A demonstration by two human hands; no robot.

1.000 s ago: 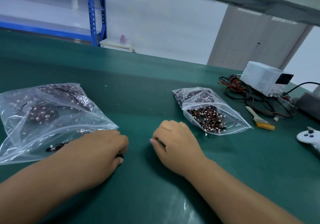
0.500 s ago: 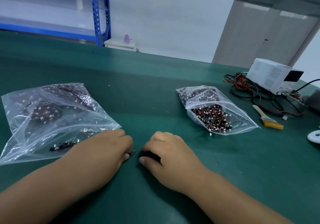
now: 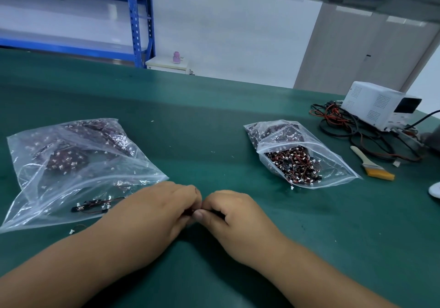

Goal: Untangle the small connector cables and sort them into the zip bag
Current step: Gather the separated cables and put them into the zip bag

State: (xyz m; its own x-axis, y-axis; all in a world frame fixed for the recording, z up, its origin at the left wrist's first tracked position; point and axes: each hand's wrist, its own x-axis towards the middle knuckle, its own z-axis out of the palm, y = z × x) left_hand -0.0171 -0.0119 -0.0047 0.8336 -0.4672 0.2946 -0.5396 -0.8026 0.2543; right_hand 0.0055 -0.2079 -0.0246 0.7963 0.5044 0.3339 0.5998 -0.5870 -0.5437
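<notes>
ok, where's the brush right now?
Head view, far right of the green mat: the brush lies flat just right of the smaller zip bag, beside the tangled leads by the white box.

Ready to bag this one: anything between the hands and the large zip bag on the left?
Nothing visible. The left hand, pinching the connector cable with the right hand, lies beside the large zip bag. One loose cable lies at the bag's near edge, off the path.

Left hand [image 3: 156, 209] and right hand [image 3: 232, 216] pinching 1 small cable [image 3: 189, 211], large zip bag [image 3: 71, 165] left, smaller zip bag [image 3: 316, 155] right
</notes>
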